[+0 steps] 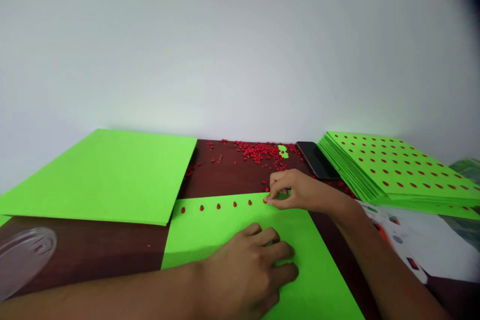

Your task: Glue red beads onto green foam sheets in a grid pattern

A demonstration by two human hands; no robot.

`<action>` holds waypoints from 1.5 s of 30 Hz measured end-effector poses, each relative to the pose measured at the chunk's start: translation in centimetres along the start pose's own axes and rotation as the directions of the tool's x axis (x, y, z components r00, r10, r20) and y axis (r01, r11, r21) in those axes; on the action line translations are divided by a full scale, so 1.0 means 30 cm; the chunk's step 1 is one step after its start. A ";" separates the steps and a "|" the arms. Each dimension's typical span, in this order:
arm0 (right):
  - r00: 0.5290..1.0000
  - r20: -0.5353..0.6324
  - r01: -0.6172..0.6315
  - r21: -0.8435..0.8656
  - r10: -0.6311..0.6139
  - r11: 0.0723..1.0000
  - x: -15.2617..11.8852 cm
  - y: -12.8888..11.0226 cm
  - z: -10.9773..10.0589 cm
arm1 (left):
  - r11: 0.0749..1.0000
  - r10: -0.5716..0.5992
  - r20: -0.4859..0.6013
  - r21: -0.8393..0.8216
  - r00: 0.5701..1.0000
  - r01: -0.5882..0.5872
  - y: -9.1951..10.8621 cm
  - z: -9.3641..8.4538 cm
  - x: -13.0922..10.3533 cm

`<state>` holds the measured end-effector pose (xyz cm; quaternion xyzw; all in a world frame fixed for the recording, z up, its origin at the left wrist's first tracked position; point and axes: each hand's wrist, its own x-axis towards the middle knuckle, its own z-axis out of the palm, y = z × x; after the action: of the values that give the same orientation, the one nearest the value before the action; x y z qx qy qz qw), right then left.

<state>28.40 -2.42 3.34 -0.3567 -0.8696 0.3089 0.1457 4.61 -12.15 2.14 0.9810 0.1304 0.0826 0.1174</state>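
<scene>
A green sheet [202,232] lies on the dark table with a row of small red pieces [218,206] along its far edge. At the right end of that row, my right hand [287,190] pinches a red piece [265,200] between thumb and finger, right at the sheet's surface. My left hand [255,270] rests palm down over the middle of the same sheet, its fingers bent and somewhat apart, and nothing shows in it. What lies under its palm is hidden.
Plain green sheets [101,175] lie at the left, near a clear plastic lid [26,260]. Loose red pieces [258,151] and green scraps [283,151] are scattered at the back beside a black phone [317,160]. A stack of red-dotted green sheets [397,165] stands right, above white paper [446,245].
</scene>
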 end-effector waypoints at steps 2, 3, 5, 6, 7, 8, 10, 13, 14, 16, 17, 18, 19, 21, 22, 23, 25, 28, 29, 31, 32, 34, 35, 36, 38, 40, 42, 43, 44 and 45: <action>1.000 -0.002 0.004 -0.024 -0.004 1.000 -0.001 0.005 0.008 | 1.000 -0.002 -0.001 0.002 1.000 0.002 0.000 0.002 0.000; 1.000 -0.002 0.009 -0.035 -0.009 0.999 0.000 0.007 0.012 | 1.000 -0.002 -0.001 0.003 1.000 0.002 0.000 0.003 0.000; 1.000 -0.003 0.021 -0.052 -0.021 0.998 0.000 0.008 0.017 | 1.000 -0.001 -0.003 0.005 1.000 0.001 0.001 0.004 0.000; 1.000 -0.003 0.028 -0.058 -0.028 0.998 0.001 0.007 0.019 | 1.000 -0.001 -0.003 0.005 1.000 0.001 0.001 0.004 0.000; 0.999 -0.004 0.033 -0.061 -0.033 0.998 0.002 0.006 0.019 | 1.000 0.000 -0.003 0.006 1.000 0.001 0.001 0.004 0.001; 0.999 -0.002 0.035 -0.059 -0.036 0.998 0.003 0.004 0.019 | 1.000 -0.001 -0.003 0.006 1.000 0.001 0.001 0.004 0.001; 0.999 -0.010 0.035 -0.051 -0.035 0.998 0.004 0.001 0.013 | 1.000 -0.005 -0.002 0.002 1.000 0.005 0.001 0.003 0.002; 0.996 -0.092 0.000 -0.067 -0.006 0.998 0.006 0.008 -0.003 | 1.000 -0.008 -0.001 -0.007 1.000 0.008 0.000 0.002 0.001; 0.992 -0.129 -0.020 -0.083 0.009 0.996 0.006 0.014 -0.008 | 1.000 -0.006 -0.001 -0.008 1.000 0.006 0.000 0.003 0.000; 0.984 -0.177 -0.054 -0.104 0.035 0.993 0.006 0.030 -0.015 | 1.000 -0.001 -0.001 -0.009 1.000 0.001 0.000 0.004 -0.001; 0.983 -0.181 -0.061 -0.109 0.041 0.992 0.007 0.038 -0.016 | 1.000 0.002 -0.002 -0.010 1.000 -0.002 0.000 0.005 -0.001; 0.984 -0.174 -0.061 -0.111 0.041 0.992 0.007 0.046 -0.015 | 1.000 0.002 -0.004 -0.010 1.000 -0.003 0.000 0.006 -0.001; 0.986 -0.161 -0.055 -0.114 0.036 0.992 0.009 0.052 -0.013 | 1.000 0.001 -0.006 -0.008 1.000 -0.001 0.000 0.007 -0.001; 0.990 -0.141 -0.041 -0.121 0.024 0.992 0.013 0.059 -0.005 | 1.000 -0.004 -0.007 0.001 1.000 0.004 0.001 0.007 -0.001; 0.990 -0.137 -0.040 -0.122 0.023 0.992 0.016 0.059 0.000 | 1.000 -0.005 -0.007 0.005 1.000 0.005 0.001 0.006 -0.001; 0.990 -0.138 -0.043 -0.122 0.026 0.992 0.018 0.057 0.003 | 1.000 -0.005 -0.004 0.009 1.000 0.005 0.002 0.005 -0.001; 0.989 -0.146 -0.053 -0.123 0.035 0.991 0.022 0.048 0.006 | 1.000 -0.004 0.002 0.010 1.000 0.004 0.003 0.002 0.000; 0.990 -0.137 -0.057 -0.117 0.040 0.991 0.022 0.031 0.003 | 1.000 -0.007 0.004 0.009 1.000 0.007 0.003 0.000 -0.001; 0.990 -0.132 -0.058 -0.114 0.042 0.992 0.021 0.026 0.002 | 1.000 -0.008 0.004 0.010 1.000 0.008 0.002 0.000 -0.001; 0.991 -0.130 -0.057 -0.113 0.042 0.992 0.020 0.021 0.000 | 1.000 -0.003 0.005 0.007 1.000 0.003 0.001 0.000 -0.001; 0.991 -0.133 -0.052 -0.117 0.037 0.992 0.020 0.021 0.000 | 1.000 -0.001 0.006 0.004 1.000 0.001 0.001 -0.001 -0.001; 0.991 -0.131 -0.031 -0.128 0.014 0.991 0.022 0.025 0.005 | 1.000 0.002 0.009 -0.003 1.000 -0.002 0.000 -0.002 0.000; 0.992 -0.128 -0.019 -0.133 0.002 0.991 0.024 0.027 0.008 | 1.000 0.002 0.010 -0.003 1.000 -0.002 0.000 -0.003 0.000; 0.992 -0.125 -0.006 -0.136 -0.012 0.991 0.026 0.030 0.012 | 1.000 0.003 0.008 -0.003 1.000 -0.003 0.000 -0.003 0.000; 0.992 -0.121 0.019 -0.139 -0.036 0.990 0.029 0.036 0.019 | 1.000 0.001 0.007 -0.002 1.000 -0.001 0.001 -0.004 0.001; 0.992 -0.119 0.029 -0.134 -0.045 0.991 0.028 0.040 0.021 | 1.000 -0.001 0.007 -0.004 1.000 0.001 0.002 -0.004 0.001; 0.994 -0.105 0.024 -0.117 -0.036 0.993 0.023 0.041 0.018 | 1.000 -0.006 0.005 -0.007 1.000 0.006 0.002 -0.004 0.002; 0.995 -0.092 0.019 -0.107 -0.029 0.994 0.020 0.041 0.015 | 1.000 -0.008 0.004 -0.008 1.000 0.008 0.002 -0.004 0.002; 0.997 -0.077 0.017 -0.098 -0.025 0.995 0.017 0.040 0.011 | 1.000 -0.009 0.005 -0.009 1.000 0.009 0.003 -0.003 0.002; 0.998 -0.063 0.017 -0.090 -0.023 0.996 0.014 0.038 0.007 | 1.000 -0.009 0.008 -0.009 1.000 0.009 0.002 -0.003 0.001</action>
<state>28.62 -1.58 2.46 -0.3639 -0.8809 0.2567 0.1603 4.65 -12.18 2.26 0.9802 0.1338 0.0788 0.1226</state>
